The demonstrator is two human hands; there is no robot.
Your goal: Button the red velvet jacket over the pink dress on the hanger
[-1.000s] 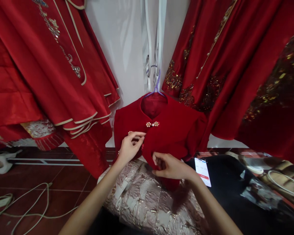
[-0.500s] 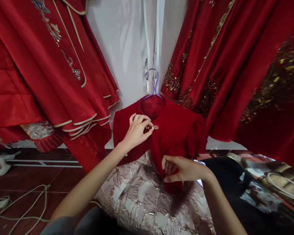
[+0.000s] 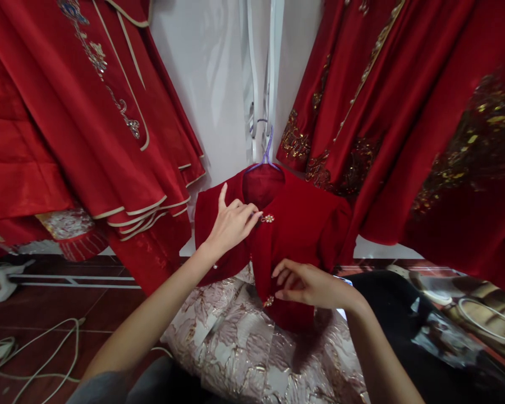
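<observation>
A short red jacket (image 3: 303,230) hangs on a purple hanger (image 3: 267,151), its front partly apart. My left hand (image 3: 232,225) lies over the jacket's left front, index finger and thumb pinched at the left end of the upper beaded clasp (image 3: 268,219). One of its other fingers points up. Lower down, my right hand (image 3: 309,285) hovers at the loose front edge, fingers half curled and thumb apart, holding nothing I can see. Just left of its thumb is the lower beaded clasp (image 3: 269,302). Beneath the jacket spreads a pale brocade skirt (image 3: 239,342) with a metallic pattern.
Red garments with beading (image 3: 126,123) hang at the left, and red garments with gold sequins (image 3: 458,151) at the right. White cables (image 3: 71,342) lie on the dark tiled floor. A phone-like edge (image 3: 343,280) shows behind my right wrist. A white pole stands behind the hanger.
My left hand has shifted slightly left, one finger lifting, so the upper clasp shows more. My right hand has moved a little left and opened from the front edge, and the lower clasp has come into sight.
</observation>
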